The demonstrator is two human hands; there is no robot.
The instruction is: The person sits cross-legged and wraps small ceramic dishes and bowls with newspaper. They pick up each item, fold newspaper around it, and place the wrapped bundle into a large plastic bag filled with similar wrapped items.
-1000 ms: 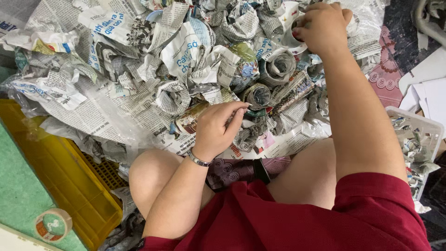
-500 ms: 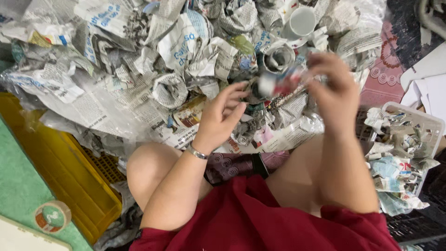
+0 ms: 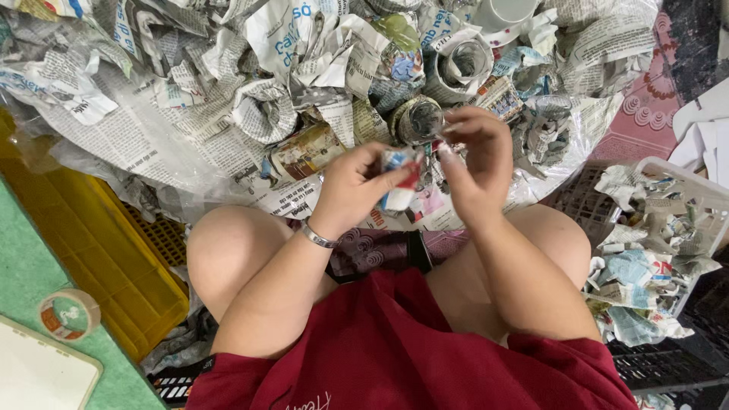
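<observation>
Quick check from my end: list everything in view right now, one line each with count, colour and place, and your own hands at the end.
newspaper-wrapped bundle: one, white, red and blue print, held between both hands at centre
newspaper heap: many crumpled and rolled pieces, grey-white with colour print, across the top
white cup: one, top edge, in the heap
yellow crate: one, left side
tape roll: one, tan with a green and red label, lower left on the green surface
white basket: one, right side, holding wrapped paper pieces
black crate: one, lower right
bracelet: one, silver, on the left wrist
left hand: gripping the bundle
right hand: fingertips at the bundle's top
</observation>
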